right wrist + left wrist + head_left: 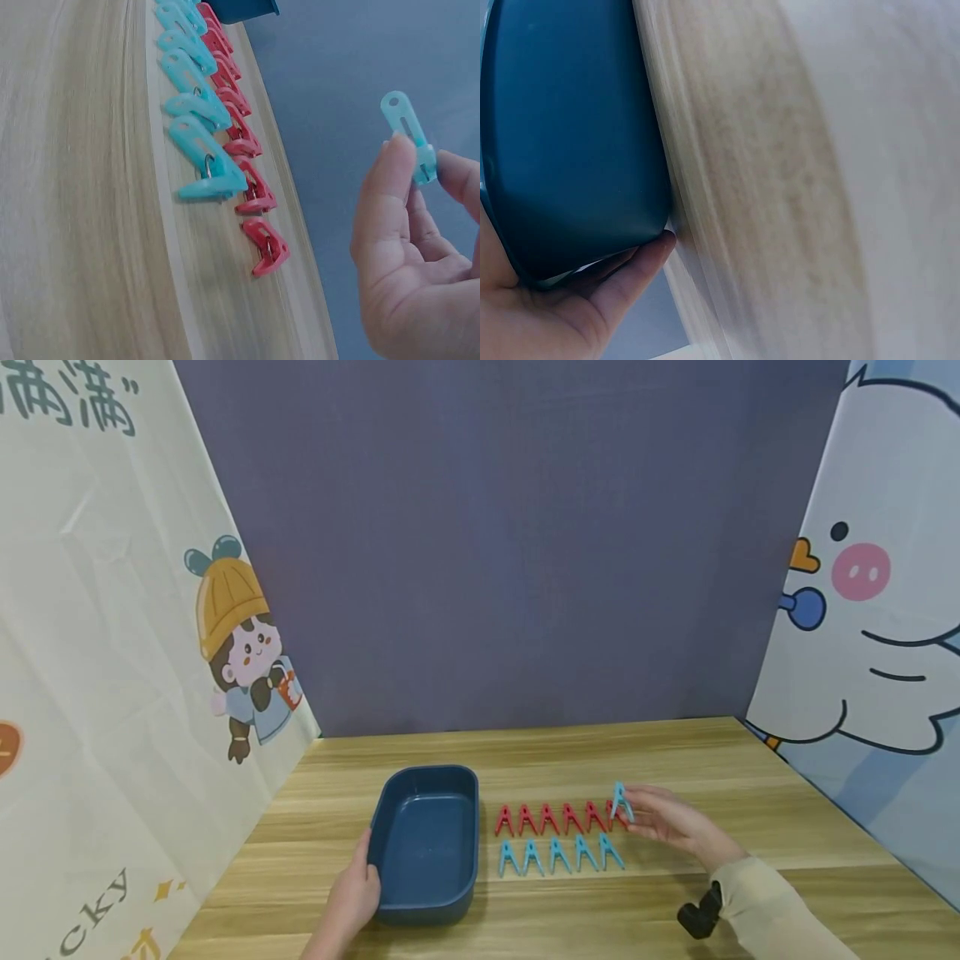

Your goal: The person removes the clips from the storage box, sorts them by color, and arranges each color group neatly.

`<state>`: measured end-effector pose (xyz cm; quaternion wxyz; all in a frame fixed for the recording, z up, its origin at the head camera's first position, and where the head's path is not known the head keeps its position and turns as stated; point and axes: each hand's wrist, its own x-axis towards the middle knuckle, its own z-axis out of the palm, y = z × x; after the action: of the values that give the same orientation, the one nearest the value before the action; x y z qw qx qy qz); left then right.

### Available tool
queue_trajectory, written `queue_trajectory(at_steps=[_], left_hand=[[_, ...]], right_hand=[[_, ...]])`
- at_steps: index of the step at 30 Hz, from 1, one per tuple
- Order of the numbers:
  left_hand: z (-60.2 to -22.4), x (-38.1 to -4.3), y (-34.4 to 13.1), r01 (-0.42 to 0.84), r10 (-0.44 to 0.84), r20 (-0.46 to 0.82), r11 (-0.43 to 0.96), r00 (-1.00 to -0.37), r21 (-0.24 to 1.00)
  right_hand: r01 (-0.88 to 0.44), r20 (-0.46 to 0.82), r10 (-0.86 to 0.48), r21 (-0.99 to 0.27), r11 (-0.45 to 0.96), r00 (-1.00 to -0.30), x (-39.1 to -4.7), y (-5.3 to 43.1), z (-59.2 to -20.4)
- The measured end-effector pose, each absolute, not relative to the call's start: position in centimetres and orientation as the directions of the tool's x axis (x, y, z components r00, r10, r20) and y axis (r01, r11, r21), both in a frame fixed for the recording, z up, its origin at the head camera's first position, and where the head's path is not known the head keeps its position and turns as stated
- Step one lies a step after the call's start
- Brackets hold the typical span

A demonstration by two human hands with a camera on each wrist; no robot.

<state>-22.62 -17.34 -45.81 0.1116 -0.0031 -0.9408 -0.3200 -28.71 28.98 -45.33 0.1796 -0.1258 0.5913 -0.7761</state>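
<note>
My right hand (663,818) pinches a light blue clothespin (407,135) between thumb and fingers, raised above the table. In the head view this clothespin overlaps the right end of a row of red clothespins (548,818). Nearer to me lies a matching row of light blue clothespins (556,855), all standing with their legs spread toward me. With my left hand (356,893) I grip the near left side of a dark blue rectangular bin (423,852). In the left wrist view, fingers (634,279) reach along the bin's wall. No clothespin shows inside the bin.
The wooden table (562,918) ends at a dark purple-grey backdrop (517,552). Printed cartoon panels rise on both sides, with a capped figure (247,652) at left and a white character (877,652) at right. A black wrist device (701,913) sits by the right sleeve.
</note>
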Motion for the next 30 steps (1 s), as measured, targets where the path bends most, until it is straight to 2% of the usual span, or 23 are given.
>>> queue_trajectory(at_steps=[30], left_hand=[[-45.9, -22.7, -17.6, 0.085, -0.057, 0.212, 0.791, -0.976, 0.606]], right_hand=[[0.138, -0.070, -0.362, -0.976, -0.167, -0.930, -28.2, 31.1, -47.2]])
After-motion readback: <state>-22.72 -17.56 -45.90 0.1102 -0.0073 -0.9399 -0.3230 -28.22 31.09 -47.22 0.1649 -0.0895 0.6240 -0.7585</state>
